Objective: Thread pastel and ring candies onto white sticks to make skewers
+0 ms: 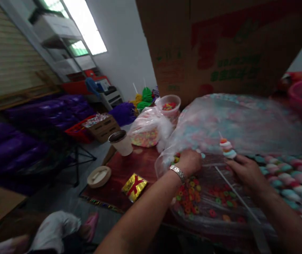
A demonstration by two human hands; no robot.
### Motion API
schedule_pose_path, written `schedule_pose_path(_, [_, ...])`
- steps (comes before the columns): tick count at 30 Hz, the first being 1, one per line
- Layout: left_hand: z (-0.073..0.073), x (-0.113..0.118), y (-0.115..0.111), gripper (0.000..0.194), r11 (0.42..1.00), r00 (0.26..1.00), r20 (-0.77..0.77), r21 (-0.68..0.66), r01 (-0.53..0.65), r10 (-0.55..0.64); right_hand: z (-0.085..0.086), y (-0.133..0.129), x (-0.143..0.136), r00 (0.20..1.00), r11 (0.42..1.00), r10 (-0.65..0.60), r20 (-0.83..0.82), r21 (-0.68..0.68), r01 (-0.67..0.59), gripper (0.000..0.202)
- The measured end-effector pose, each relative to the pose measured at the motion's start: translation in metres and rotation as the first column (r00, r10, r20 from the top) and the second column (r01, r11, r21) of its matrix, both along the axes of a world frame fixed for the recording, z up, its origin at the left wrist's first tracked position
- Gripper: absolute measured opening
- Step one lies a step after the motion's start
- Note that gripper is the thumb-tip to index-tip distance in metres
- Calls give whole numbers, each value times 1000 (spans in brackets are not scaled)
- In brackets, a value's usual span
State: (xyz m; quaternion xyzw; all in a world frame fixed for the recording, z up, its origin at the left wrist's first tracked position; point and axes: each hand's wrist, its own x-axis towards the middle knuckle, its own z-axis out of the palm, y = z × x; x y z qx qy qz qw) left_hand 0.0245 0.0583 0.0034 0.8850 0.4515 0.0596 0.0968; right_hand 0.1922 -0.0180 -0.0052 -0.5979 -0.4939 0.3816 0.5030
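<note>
Nearest, ring candies [190, 197] loose in a clear plastic sheet [214, 218]: small, hard, probably light and easy to roll.

Just above, left hand [190, 161] with metal watch [177, 173], fingers curled down into the big plastic bag [219, 120]; whether holding anything, cannot tell.

Right hand [247, 172] closed around a thin stick [242, 201], tip carrying stacked soft candies [227, 148] in orange, white and blue. Likely squashy and sticky, so better gripped by the stick, low and firm; stick seems stiff but thin, perhaps breakable.

To the right, finished skewers [291, 176] in rows.

Further left, paper cup [121, 141], gold packet [134, 186], small candy bag [148, 132].

Behind, cardboard box [219, 46].
</note>
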Motion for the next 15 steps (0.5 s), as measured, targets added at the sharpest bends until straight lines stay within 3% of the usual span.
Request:
schedule_pose_path(2, [7,0,25,20,998,1000,-13,51,24,-23,-2,18,5,999,1000,-5,-36,-1,5,34])
schedule_pose_path(5, [19,-3,48,41,991,998,-20,123,-49,52,0,51,-2,997,998,58,-52,34,-56,36])
schedule_pose_path(8, [24,1,59,38,989,994,-54,117,-88,94,3,73,-6,996,994,71,-57,82,-66,41])
schedule_pose_path(12, [10,13,56,20,1000,994,-112,30,9,-5,-2,78,-6,999,995,37,-19,94,-35,47])
schedule_pose_path(15, [-5,16,49,21,1000,995,-95,-27,9,-12,-12,76,-8,996,996,46,72,68,-51,49])
